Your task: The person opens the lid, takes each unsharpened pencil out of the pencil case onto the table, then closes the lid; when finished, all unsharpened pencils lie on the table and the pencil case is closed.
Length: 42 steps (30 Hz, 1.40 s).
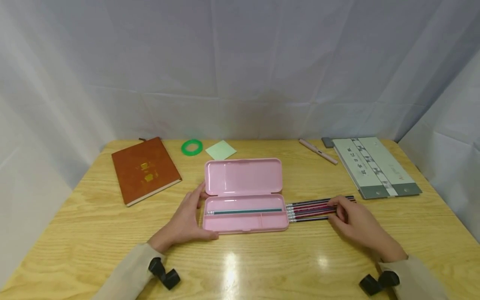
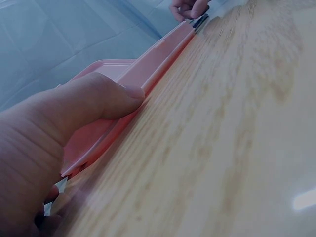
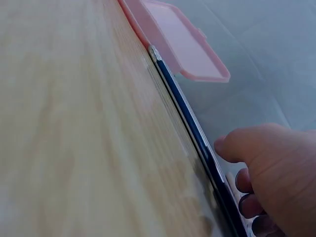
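An open pink pencil case (image 1: 228,225) lies on the table with its lid (image 1: 243,177) tilted back. One teal pencil (image 1: 245,211) rests in its long rear compartment. My left hand (image 1: 185,218) holds the case's left end, thumb along the front edge and fingers round the back. In the left wrist view that thumb (image 2: 106,96) presses the pink side wall. Several dark and red pencils (image 1: 307,211) lie side by side, eraser ends against the case's right end. My right hand (image 1: 354,225) is over their far ends, thumb and index finger apart, the other fingers curled.
A brown notebook (image 1: 146,171) lies at the left. Behind the case are a green tape ring (image 1: 183,148) and pale green sticky notes (image 1: 221,150). A pinkish pen (image 1: 318,151), a small grey block (image 1: 327,142) and a pale notebook (image 1: 375,166) lie at the back right.
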Each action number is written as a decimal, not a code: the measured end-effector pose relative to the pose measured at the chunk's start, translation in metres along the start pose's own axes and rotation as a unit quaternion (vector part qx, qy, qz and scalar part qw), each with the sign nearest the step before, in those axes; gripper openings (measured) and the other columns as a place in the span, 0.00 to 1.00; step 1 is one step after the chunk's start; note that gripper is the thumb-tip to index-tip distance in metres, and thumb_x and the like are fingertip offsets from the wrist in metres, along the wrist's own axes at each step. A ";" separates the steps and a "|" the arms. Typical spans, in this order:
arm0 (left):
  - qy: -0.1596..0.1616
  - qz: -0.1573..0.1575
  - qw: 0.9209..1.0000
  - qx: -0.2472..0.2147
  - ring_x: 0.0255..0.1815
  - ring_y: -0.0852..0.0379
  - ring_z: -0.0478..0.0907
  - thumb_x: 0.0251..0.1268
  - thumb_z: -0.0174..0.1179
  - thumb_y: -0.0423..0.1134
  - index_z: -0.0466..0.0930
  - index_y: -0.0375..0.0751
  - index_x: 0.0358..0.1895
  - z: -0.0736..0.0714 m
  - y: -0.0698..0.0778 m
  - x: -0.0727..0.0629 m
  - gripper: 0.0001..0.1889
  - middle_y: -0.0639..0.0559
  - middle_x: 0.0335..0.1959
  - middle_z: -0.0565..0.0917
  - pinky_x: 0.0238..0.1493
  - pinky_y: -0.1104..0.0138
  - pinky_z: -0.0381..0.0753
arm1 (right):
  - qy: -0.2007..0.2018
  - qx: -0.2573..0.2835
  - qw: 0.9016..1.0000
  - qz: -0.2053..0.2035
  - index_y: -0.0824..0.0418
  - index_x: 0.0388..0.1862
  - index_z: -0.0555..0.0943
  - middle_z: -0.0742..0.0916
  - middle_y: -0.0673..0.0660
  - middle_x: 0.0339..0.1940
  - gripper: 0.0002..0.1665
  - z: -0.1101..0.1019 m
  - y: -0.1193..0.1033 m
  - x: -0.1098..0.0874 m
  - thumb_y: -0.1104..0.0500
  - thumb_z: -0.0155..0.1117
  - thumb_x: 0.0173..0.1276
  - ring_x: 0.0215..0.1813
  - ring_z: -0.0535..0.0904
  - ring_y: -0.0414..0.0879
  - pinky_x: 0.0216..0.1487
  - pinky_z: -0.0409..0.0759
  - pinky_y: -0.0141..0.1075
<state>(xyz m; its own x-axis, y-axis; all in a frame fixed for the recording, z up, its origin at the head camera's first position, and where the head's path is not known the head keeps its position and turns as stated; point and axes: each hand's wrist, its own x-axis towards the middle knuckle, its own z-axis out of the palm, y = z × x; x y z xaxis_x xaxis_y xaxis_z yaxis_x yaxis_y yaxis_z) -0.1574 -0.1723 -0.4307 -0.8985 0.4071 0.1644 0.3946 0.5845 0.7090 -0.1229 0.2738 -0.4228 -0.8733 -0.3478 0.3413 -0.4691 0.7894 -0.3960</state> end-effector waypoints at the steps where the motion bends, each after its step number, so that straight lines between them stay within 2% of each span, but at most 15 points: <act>1: 0.001 0.000 1.000 0.001 0.52 0.54 0.66 0.23 0.81 0.55 0.44 0.47 0.77 0.000 0.000 0.000 0.72 0.48 0.57 0.72 0.52 0.57 0.71 | -0.002 0.001 1.000 -0.004 0.56 0.42 0.78 0.68 0.38 0.18 0.14 0.002 -0.002 0.005 0.64 0.71 0.58 0.19 0.59 0.28 0.23 0.63 0.27; 8: 0.008 0.003 1.000 0.002 0.49 0.56 0.65 0.20 0.82 0.55 0.44 0.50 0.77 0.000 -0.001 0.000 0.72 0.50 0.55 0.73 0.50 0.60 0.71 | -0.032 0.036 0.998 -0.029 0.56 0.42 0.79 0.70 0.39 0.17 0.10 0.019 -0.022 0.040 0.63 0.67 0.62 0.18 0.61 0.28 0.23 0.66 0.27; 13: 0.005 0.004 1.000 -0.003 0.50 0.56 0.65 0.20 0.82 0.55 0.44 0.50 0.77 0.001 -0.001 0.000 0.72 0.50 0.56 0.72 0.50 0.60 0.71 | -0.048 0.053 0.995 -0.071 0.55 0.41 0.80 0.70 0.39 0.16 0.09 0.033 -0.039 0.062 0.59 0.69 0.62 0.18 0.61 0.29 0.24 0.67 0.27; 18: 0.005 0.003 1.000 -0.002 0.50 0.56 0.65 0.20 0.82 0.55 0.45 0.49 0.77 0.001 0.000 0.000 0.72 0.50 0.55 0.72 0.50 0.60 0.71 | -0.081 0.041 0.990 -0.105 0.55 0.40 0.84 0.70 0.39 0.14 0.08 0.042 -0.055 0.080 0.56 0.69 0.62 0.18 0.60 0.29 0.24 0.65 0.26; 21: 0.004 0.003 1.000 0.001 0.50 0.57 0.65 0.20 0.81 0.55 0.44 0.49 0.77 0.001 0.000 0.000 0.72 0.51 0.55 0.71 0.50 0.60 0.71 | -0.099 0.023 0.987 -0.122 0.57 0.40 0.85 0.74 0.40 0.15 0.09 0.045 -0.062 0.090 0.55 0.70 0.62 0.19 0.62 0.30 0.24 0.65 0.26; 23: 0.003 0.004 1.000 0.002 0.49 0.57 0.65 0.21 0.81 0.56 0.44 0.49 0.77 0.001 0.000 0.000 0.72 0.51 0.55 0.71 0.50 0.60 0.70 | -0.110 0.013 0.985 -0.128 0.57 0.40 0.86 0.78 0.42 0.18 0.09 0.048 -0.067 0.095 0.55 0.70 0.62 0.20 0.64 0.30 0.25 0.65 0.26; 30: 0.001 0.006 1.000 0.003 0.50 0.56 0.65 0.22 0.81 0.56 0.44 0.49 0.77 0.001 -0.001 0.000 0.71 0.50 0.55 0.71 0.50 0.59 0.71 | -0.143 0.019 0.979 -0.142 0.55 0.38 0.87 0.79 0.42 0.18 0.08 0.061 -0.083 0.112 0.54 0.70 0.62 0.21 0.65 0.31 0.26 0.67 0.26; 36: 0.002 0.007 1.000 0.003 0.50 0.56 0.65 0.22 0.81 0.56 0.44 0.48 0.77 0.001 -0.001 0.000 0.71 0.51 0.55 0.71 0.50 0.59 0.71 | -0.162 0.017 0.975 -0.155 0.56 0.36 0.87 0.89 0.47 0.31 0.06 0.071 -0.096 0.122 0.56 0.68 0.63 0.29 0.77 0.33 0.35 0.77 0.29; 39: 0.004 0.007 1.000 0.003 0.50 0.56 0.65 0.22 0.81 0.56 0.44 0.48 0.77 0.001 0.000 0.000 0.71 0.51 0.55 0.71 0.50 0.60 0.71 | -0.163 0.003 0.975 -0.153 0.56 0.35 0.88 0.89 0.48 0.31 0.05 0.074 -0.100 0.123 0.57 0.67 0.63 0.29 0.78 0.34 0.37 0.78 0.31; 42: 0.005 0.009 1.000 0.000 0.49 0.56 0.65 0.21 0.81 0.55 0.45 0.48 0.77 0.001 0.000 0.000 0.71 0.51 0.55 0.71 0.49 0.60 0.70 | -0.146 -0.014 0.977 -0.156 0.57 0.34 0.87 0.87 0.48 0.28 0.05 0.074 -0.103 0.122 0.58 0.66 0.63 0.27 0.76 0.34 0.35 0.77 0.30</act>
<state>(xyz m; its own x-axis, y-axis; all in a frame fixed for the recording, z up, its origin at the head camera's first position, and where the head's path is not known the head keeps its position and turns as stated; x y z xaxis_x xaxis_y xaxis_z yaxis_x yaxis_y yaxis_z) -0.1571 -0.1713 -0.4317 -0.8935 0.4097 0.1841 0.4101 0.5768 0.7065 -0.1906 0.1131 -0.4038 -0.6903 -0.7002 0.1820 -0.7184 0.6335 -0.2875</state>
